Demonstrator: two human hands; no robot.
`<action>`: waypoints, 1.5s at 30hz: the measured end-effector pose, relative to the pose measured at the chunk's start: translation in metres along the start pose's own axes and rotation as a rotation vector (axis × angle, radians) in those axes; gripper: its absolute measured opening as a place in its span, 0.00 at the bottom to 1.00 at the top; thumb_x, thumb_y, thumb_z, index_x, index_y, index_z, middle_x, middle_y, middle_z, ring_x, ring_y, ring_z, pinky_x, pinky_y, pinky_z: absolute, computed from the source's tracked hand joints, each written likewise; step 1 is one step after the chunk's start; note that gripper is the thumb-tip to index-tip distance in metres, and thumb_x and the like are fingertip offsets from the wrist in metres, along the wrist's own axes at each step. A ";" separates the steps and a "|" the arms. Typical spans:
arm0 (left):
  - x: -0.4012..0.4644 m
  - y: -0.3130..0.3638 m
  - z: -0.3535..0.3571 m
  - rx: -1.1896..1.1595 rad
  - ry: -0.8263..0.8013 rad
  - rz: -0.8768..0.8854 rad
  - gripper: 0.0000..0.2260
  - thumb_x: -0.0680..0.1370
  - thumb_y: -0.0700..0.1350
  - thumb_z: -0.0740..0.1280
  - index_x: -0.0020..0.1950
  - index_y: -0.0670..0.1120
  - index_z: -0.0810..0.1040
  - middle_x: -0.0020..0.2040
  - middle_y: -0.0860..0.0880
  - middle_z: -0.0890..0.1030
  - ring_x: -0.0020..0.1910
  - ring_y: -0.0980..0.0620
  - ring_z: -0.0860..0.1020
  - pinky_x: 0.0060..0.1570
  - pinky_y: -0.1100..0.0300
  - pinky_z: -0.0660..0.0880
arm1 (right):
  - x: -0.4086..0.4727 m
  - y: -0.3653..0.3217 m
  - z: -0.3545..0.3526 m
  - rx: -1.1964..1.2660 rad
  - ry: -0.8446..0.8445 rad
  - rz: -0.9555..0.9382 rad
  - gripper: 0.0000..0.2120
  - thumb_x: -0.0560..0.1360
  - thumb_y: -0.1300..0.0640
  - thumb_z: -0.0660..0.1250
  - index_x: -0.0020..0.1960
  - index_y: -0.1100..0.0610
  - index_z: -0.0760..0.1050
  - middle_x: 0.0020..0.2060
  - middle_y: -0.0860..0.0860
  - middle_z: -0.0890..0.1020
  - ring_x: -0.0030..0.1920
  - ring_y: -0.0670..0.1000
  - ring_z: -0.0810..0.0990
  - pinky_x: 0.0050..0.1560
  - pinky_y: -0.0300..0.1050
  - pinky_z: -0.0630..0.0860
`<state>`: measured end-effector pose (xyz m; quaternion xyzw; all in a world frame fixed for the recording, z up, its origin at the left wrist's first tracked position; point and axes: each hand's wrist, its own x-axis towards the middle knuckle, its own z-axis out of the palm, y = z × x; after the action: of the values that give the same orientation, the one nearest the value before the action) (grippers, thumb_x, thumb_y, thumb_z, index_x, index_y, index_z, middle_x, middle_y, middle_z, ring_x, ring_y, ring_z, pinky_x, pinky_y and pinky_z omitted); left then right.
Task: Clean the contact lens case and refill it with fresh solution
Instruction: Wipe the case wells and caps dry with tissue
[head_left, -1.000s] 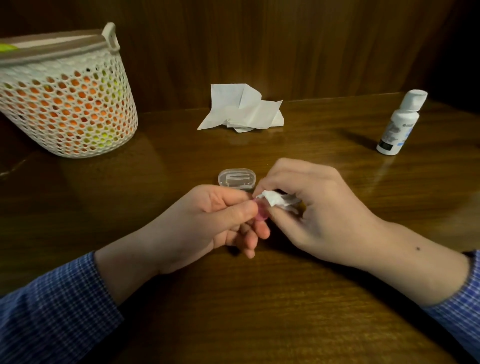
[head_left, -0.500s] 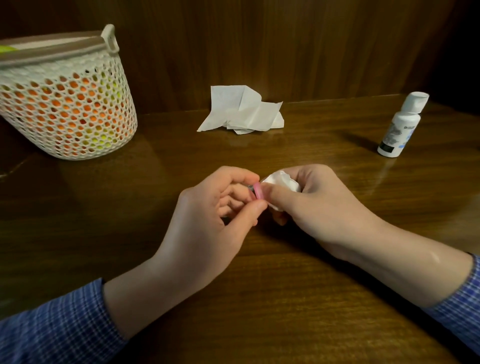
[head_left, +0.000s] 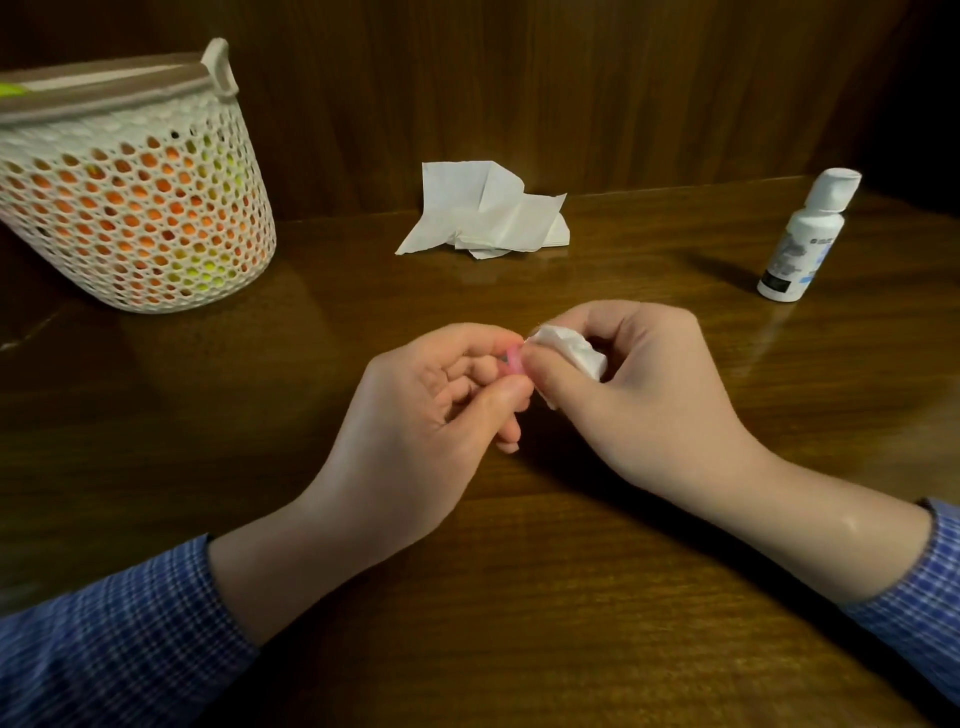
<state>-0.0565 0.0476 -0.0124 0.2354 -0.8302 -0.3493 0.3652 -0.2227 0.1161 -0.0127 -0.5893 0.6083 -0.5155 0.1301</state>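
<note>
My left hand (head_left: 415, 410) pinches a small pink lens case cap (head_left: 513, 359) between thumb and fingertips, just above the wooden table. My right hand (head_left: 634, 395) holds a crumpled white tissue wad (head_left: 569, 349) pressed against the cap. The two hands touch at the cap. A white solution bottle (head_left: 802, 236) with its cap on stands upright at the far right. The clear lens case seen earlier is hidden behind my hands.
A white mesh basket (head_left: 130, 208) with orange and yellow contents stands at the far left. Crumpled white tissue sheets (head_left: 483, 213) lie at the table's back edge against a dark wooden wall (head_left: 519, 78).
My left hand turned and rose, hiding the clear case behind it. The right hand shifted the tissue wad up against the pink cap.
</note>
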 end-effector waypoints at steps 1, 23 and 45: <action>0.001 0.000 -0.001 -0.031 -0.018 -0.019 0.09 0.78 0.42 0.68 0.58 0.49 0.81 0.40 0.52 0.85 0.37 0.57 0.84 0.38 0.69 0.80 | -0.001 0.000 0.000 -0.037 0.039 -0.042 0.02 0.76 0.54 0.74 0.45 0.50 0.85 0.38 0.42 0.85 0.44 0.42 0.84 0.44 0.32 0.78; 0.000 0.004 -0.004 -0.167 -0.090 -0.181 0.19 0.74 0.50 0.70 0.65 0.50 0.76 0.49 0.52 0.84 0.48 0.53 0.85 0.45 0.61 0.83 | 0.008 0.003 -0.005 -0.050 -0.155 0.005 0.07 0.81 0.58 0.68 0.45 0.54 0.82 0.34 0.46 0.81 0.34 0.40 0.77 0.34 0.30 0.71; 0.007 0.006 -0.013 -0.770 -0.316 -0.523 0.12 0.76 0.44 0.65 0.52 0.40 0.85 0.42 0.46 0.84 0.38 0.53 0.82 0.39 0.62 0.80 | 0.009 0.007 -0.012 -0.193 -0.010 -0.577 0.05 0.75 0.69 0.74 0.50 0.64 0.84 0.43 0.56 0.83 0.43 0.50 0.81 0.44 0.38 0.75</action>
<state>-0.0517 0.0418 0.0017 0.2279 -0.5989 -0.7424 0.1955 -0.2379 0.1129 -0.0089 -0.7498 0.4612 -0.4684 -0.0753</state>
